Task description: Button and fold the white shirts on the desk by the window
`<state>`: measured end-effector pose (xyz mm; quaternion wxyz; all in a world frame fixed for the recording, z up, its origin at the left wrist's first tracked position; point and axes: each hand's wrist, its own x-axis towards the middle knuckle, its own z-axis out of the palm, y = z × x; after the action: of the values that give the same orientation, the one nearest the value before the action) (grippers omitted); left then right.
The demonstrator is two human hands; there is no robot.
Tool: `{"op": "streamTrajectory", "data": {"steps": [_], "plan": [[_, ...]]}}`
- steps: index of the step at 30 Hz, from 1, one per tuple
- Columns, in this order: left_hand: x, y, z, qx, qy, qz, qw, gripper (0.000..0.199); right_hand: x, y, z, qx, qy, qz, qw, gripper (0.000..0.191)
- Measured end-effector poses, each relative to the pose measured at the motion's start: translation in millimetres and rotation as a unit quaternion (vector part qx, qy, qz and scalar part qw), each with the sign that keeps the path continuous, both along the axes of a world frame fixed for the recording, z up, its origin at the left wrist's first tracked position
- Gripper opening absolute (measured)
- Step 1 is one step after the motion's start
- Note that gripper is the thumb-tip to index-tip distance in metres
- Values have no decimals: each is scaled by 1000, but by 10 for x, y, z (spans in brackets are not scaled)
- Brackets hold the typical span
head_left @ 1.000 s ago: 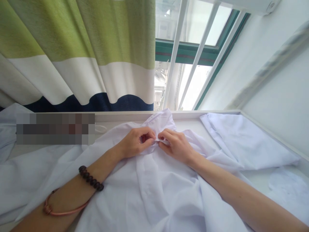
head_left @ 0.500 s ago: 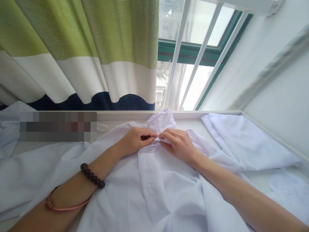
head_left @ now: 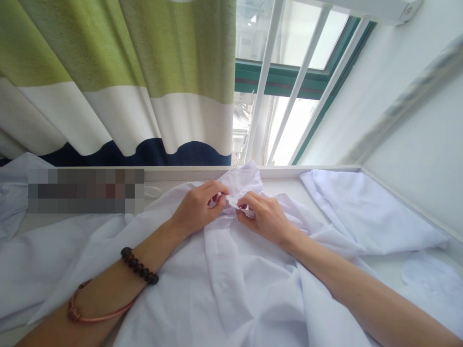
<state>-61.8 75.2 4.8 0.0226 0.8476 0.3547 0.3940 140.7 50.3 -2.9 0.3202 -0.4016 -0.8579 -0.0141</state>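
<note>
A white shirt [head_left: 267,289] lies spread in front of me, its placket running toward me and its collar [head_left: 244,177] at the far end. My left hand [head_left: 198,205] pinches the cloth just below the collar, on the left side of the opening. Close beside it, my right hand [head_left: 265,217] has thumb and fingers closed on the right edge of the same cloth. A small gap separates the fingertips. Any button there is too small to make out. A dark bead bracelet [head_left: 139,266] and a copper-coloured bangle [head_left: 103,318] circle my left forearm.
Folded white cloth [head_left: 372,212] lies at the right, with more white fabric [head_left: 434,284] nearer me. Other white cloth [head_left: 14,202] and a blurred-out patch are at the left. Behind the raised white edge [head_left: 296,171] stand a curtain [head_left: 144,72] and a barred window [head_left: 285,82].
My hands have drawn slightly apart, the left one moving a little left and up. Fingertips that met over the cloth now have a gap between them.
</note>
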Motion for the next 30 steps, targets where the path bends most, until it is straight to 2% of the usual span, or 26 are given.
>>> {"op": "streamTrajectory", "data": {"steps": [3, 7, 10, 13, 16, 19, 25, 28, 30], "plan": [[18, -32, 4, -88, 4, -28, 996, 17, 12, 15, 10, 40, -27, 4, 999, 9], [16, -29, 28, -218, -2, -47, 975, 23, 23, 20, 24, 81, -54, 20, 995, 18], [3, 0, 38, -270, -1, -75, 960, 23, 29, 23, 22, 80, -61, 33, 994, 19], [-5, 20, 29, -288, -6, -93, 953, 23, 31, 27, 7, 94, -57, 43, 993, 17], [4, 20, 12, -276, -9, -82, 957, 22, 24, 30, -7, 85, -46, 25, 995, 13], [38, -3, -11, -242, 20, -65, 968, 15, 13, 30, 0, 31, -37, 10, 999, 9], [127, -76, -63, -49, 112, -21, 992, 11, 5, 19, 66, -100, -67, 17, 993, 16], [122, -73, -65, 3, 97, -11, 995, 13, 12, 18, 92, -122, -82, 30, 989, 18], [96, -49, -60, -13, 54, 10, 998, 13, 16, 19, 99, -131, -92, 31, 987, 17]]}}
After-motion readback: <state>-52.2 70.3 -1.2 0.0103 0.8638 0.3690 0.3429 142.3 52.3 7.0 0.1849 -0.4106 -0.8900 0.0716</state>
